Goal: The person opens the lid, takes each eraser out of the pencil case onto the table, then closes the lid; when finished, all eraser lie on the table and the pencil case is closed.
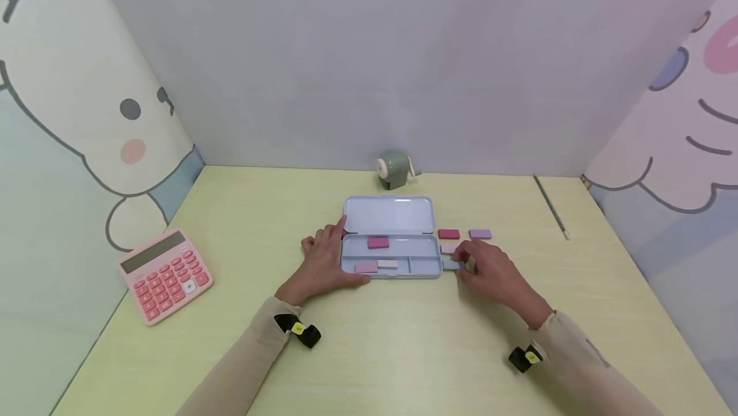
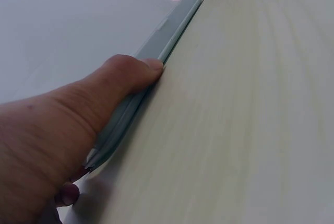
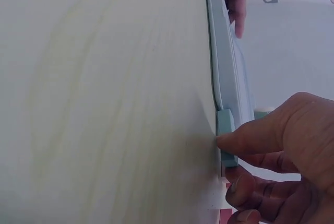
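Note:
A light blue hinged case (image 1: 425, 266) lies with its lid (image 1: 389, 215) folded back, its tray divided into compartments. My left hand (image 1: 327, 261) holds the case's left end, thumb along the front edge and fingers up the left side. Inside are a magenta block (image 1: 378, 243) in the back compartment, and a pink block (image 1: 366, 267) and a whitish block (image 1: 387, 264) in the front left one. My right hand (image 1: 490, 273) pinches a small teal block (image 3: 225, 138) at the case's right end. A pale pink block (image 1: 448, 249) lies just behind it, partly covered by the fingers.
Behind the right hand lie a dark pink block (image 1: 449, 234) and a lilac block (image 1: 480, 234). A green pencil sharpener (image 1: 395, 170) with a crank stands by the back wall. A pencil (image 1: 551, 207) lies at the right, a pink calculator (image 1: 165, 277) at the left edge.

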Demonstrator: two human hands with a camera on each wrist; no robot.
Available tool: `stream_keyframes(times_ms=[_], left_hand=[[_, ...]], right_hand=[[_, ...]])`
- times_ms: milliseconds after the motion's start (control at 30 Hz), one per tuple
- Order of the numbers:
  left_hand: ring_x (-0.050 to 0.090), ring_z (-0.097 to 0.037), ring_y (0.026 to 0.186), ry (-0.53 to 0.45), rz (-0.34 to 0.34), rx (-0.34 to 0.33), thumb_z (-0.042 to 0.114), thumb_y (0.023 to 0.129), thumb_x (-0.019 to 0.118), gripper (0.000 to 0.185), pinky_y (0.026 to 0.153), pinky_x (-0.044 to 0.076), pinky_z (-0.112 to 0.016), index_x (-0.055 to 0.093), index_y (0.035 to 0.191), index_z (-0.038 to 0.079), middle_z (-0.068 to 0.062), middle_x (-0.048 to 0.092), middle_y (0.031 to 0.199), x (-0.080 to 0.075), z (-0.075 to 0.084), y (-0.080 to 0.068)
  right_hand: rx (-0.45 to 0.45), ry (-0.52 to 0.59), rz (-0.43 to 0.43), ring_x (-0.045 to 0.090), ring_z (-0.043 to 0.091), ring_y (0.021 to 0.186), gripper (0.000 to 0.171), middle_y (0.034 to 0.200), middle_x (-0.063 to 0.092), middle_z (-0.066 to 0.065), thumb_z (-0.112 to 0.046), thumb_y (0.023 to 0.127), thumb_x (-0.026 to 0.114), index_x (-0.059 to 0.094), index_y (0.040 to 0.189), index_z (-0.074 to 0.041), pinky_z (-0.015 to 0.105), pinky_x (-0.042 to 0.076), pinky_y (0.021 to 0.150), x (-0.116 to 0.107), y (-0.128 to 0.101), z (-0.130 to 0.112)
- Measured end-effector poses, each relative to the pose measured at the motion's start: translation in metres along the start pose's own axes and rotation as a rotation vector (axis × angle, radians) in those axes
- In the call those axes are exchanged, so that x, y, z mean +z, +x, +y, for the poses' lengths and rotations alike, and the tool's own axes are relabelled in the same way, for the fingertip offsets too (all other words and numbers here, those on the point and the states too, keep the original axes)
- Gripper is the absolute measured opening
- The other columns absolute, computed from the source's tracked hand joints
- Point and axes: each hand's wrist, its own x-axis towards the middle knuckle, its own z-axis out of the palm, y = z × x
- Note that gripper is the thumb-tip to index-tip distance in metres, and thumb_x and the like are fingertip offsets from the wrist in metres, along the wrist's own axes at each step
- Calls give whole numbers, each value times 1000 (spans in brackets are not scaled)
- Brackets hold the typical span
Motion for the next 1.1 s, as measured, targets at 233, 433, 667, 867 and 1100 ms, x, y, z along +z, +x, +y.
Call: stream_keyframes(times_ms=[233,433,667,867,1100], left_hand=[[45,-37,132,-1,1,-2,66,70,91,140,109,22,-63,14,173,10,-20,49,153,0,0,0],[44,-37,133,-3,-2,-6,66,71,91,140,110,21,-64,13,173,11,-20,48,153,0,-1,0],[44,-38,135,-6,-2,5,66,71,91,140,110,21,-64,12,174,11,-20,47,154,1,-3,1],[44,-38,134,1,-2,-5,66,71,91,140,110,21,-64,12,174,11,-20,48,154,1,-2,1],[45,-37,134,-2,0,-10,65,71,91,139,110,22,-64,14,173,10,-19,49,153,1,0,1]], right_hand=[[23,20,-8,57,15,81,17,101,71,5,-6,92,78,73,108,-8,30,48,72,-1,0,2],[17,19,-13,57,15,81,19,106,72,7,-8,92,80,74,110,-8,30,48,72,-3,0,0],[-51,37,46,55,14,78,12,102,73,7,-6,94,78,75,106,-8,25,48,69,4,8,-10],[-103,99,70,57,16,84,10,102,73,6,-4,95,75,74,105,-7,26,49,73,14,22,-24],[-90,125,62,51,13,74,9,96,70,4,-6,95,75,74,103,-10,25,45,68,23,33,-38]])
